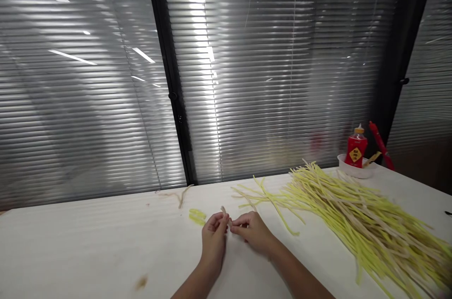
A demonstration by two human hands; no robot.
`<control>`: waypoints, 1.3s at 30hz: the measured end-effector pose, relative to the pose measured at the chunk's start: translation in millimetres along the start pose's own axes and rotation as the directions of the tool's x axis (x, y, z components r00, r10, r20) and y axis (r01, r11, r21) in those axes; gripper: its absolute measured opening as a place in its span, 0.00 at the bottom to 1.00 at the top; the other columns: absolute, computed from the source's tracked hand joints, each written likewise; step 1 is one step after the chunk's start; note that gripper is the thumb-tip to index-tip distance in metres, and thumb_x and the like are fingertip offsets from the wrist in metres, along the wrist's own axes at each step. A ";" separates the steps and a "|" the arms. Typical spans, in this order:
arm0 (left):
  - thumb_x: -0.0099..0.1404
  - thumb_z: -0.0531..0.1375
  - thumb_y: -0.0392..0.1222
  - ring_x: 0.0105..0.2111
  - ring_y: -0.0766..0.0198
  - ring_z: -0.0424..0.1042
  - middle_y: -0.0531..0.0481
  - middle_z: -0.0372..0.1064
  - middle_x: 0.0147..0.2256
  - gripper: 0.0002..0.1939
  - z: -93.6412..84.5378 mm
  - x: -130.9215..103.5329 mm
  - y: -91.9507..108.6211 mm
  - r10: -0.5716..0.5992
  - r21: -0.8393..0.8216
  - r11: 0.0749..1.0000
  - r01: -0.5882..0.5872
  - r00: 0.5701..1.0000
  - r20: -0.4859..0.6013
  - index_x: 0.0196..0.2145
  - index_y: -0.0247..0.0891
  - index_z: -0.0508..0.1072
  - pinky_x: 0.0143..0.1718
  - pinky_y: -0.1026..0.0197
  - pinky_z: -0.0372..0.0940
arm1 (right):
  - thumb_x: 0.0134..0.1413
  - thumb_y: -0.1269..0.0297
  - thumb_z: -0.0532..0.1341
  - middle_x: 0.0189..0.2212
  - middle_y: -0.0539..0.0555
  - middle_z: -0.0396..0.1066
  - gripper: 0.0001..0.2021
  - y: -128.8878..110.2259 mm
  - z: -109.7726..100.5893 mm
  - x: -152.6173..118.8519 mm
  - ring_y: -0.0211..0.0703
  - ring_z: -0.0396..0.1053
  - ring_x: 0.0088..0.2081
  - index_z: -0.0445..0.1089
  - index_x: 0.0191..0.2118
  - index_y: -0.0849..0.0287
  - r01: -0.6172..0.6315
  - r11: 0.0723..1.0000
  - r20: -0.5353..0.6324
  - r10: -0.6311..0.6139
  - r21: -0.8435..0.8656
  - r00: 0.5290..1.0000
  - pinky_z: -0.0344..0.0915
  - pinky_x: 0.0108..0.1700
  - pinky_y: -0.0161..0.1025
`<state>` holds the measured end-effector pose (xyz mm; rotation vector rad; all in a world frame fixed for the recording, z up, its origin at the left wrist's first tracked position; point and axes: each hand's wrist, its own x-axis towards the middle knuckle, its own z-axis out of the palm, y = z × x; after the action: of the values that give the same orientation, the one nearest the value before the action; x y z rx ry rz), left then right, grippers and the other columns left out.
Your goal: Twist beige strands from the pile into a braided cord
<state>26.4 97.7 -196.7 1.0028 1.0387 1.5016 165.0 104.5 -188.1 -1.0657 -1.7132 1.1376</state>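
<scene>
Centrally, beige strip [223,210], long axis slanting away leftward; left hand [214,233], right hand [252,231], both pinching it

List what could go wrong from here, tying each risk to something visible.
1. The short beige strip might slip or bend wrongly, as the left hand and right hand pinch it only with their fingertips.
2. The yellow piece lies loose close beside the left hand, so a small movement could knock it.
3. Strips in the pile cross one another; pulling one could drag others along.
</scene>
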 end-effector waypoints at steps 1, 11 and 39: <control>0.48 0.66 0.49 0.23 0.69 0.61 0.53 0.67 0.22 0.15 0.1 -0.1 0.0 -0.001 0.003 1.000 0.001 1.000 -0.004 0.27 0.35 0.72 0.27 0.66 0.57 | 0.46 0.60 0.61 0.15 0.47 0.59 0.11 0.0 0.4 0.3 0.32 0.51 0.19 0.78 0.29 0.61 0.011 1.000 -0.010 -0.012 -0.018 1.000 0.47 0.22 0.31; 0.49 0.66 0.49 0.23 0.69 0.61 0.53 0.67 0.22 0.14 4.3 -6.9 9.5 0.030 0.074 0.997 -0.030 1.000 -0.003 0.27 0.35 0.73 0.27 0.66 0.56 | 0.44 0.64 0.61 0.17 0.48 0.64 0.08 -1.7 1.3 0.9 0.32 0.54 0.19 0.76 0.25 0.63 -0.028 0.999 -0.032 0.030 0.043 0.999 0.50 0.23 0.32; 0.45 0.69 0.47 0.30 0.64 0.69 0.47 0.72 0.28 0.15 1.6 -1.7 8.6 -0.139 -0.209 0.968 0.138 0.990 0.013 0.28 0.34 0.77 0.33 0.64 0.64 | 0.36 0.67 0.65 0.15 0.48 0.67 0.05 6.2 -2.6 4.5 0.32 0.57 0.19 0.77 0.24 0.62 -0.107 0.989 0.063 0.101 0.105 0.993 0.53 0.24 0.31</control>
<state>25.9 95.2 -188.2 0.7647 0.9109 1.4628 167.2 110.9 -192.5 -1.0752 -1.6357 1.3234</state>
